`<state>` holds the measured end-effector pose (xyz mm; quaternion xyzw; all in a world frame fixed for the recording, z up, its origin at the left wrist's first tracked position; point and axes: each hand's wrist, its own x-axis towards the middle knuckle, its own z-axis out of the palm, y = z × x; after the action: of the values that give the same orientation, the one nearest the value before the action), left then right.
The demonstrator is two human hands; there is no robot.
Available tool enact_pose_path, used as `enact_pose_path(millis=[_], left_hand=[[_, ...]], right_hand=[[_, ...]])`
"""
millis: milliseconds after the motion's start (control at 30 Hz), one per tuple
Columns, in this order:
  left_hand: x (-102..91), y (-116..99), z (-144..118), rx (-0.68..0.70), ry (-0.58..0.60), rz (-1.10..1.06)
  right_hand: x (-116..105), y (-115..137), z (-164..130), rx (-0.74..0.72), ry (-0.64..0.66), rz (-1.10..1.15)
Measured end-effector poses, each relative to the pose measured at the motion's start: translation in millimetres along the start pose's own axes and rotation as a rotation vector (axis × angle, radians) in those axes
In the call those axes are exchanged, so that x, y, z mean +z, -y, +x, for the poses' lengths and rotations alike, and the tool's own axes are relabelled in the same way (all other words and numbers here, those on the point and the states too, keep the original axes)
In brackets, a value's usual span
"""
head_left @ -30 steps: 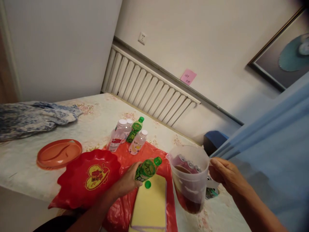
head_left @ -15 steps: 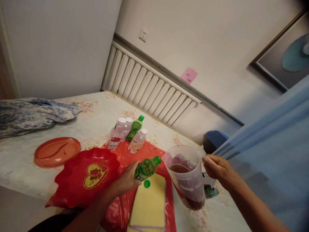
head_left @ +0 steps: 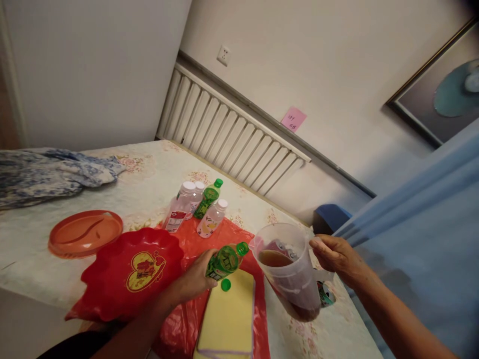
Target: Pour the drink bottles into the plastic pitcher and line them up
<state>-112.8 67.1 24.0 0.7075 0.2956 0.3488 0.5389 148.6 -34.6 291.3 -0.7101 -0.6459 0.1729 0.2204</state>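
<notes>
My left hand (head_left: pixel 198 276) is wrapped round a green plastic bottle (head_left: pixel 226 262), uncapped and leaning to the right. By its handle, my right hand (head_left: pixel 333 254) grips a clear plastic pitcher (head_left: pixel 290 284) holding brown liquid. The pitcher tilts left, its spout close to the bottle's mouth; no stream shows between them. A green cap (head_left: pixel 225 284) rests on the folded yellow cloth (head_left: pixel 228 314) below the bottle. Under the cloth spreads a red plastic bag (head_left: pixel 258 304). Cans (head_left: pixel 326 294) are partly hidden behind the pitcher.
Several capped bottles, including a green one (head_left: pixel 207 199) and a clear one (head_left: pixel 212 219), stand behind my left hand. Leftward lie a red scalloped tray (head_left: pixel 108 279), an orange lid (head_left: pixel 86 242) and a patterned cloth (head_left: pixel 48 177). A radiator (head_left: pixel 232 129) lines the wall.
The pitcher is tipped further left, and the liquid inside has shifted toward the spout. My left hand and the green bottle hold nearly the same place.
</notes>
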Motion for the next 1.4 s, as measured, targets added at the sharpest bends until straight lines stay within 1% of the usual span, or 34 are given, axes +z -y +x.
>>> enact_pose_path(millis=[100,233,367,500,633,800,1167,1400], left_hand=[[0.0,0,0,0.027,-0.038,-0.03],[0.0,-1,-1,0.029,-0.046,-0.012],[0.1,-2,-2,0.049,-0.053,-0.008],[-0.4,-6,-3,0.035,-0.067,0.004],[-1.7,-9,-4,0.026,-0.06,0.01],[-1.8,-6,-3,0.02,-0.057,0.021],[-1.8,-8,-4,0.034,-0.064,-0.009],[-1.6,-8,-3,0.042,-0.055,-0.002]], right_hand=[[-2,1,2,0.002,-0.005,-0.041],[-4,4,3,0.01,-0.01,-0.097],[-4,6,4,-0.006,0.001,-0.118],[-3,9,5,-0.018,0.023,-0.12],[-3,19,3,-0.033,0.035,-0.137],[-4,30,4,-0.044,0.043,-0.181],[-7,31,8,-0.069,0.052,-0.212],[-9,27,10,-0.069,0.071,-0.184]])
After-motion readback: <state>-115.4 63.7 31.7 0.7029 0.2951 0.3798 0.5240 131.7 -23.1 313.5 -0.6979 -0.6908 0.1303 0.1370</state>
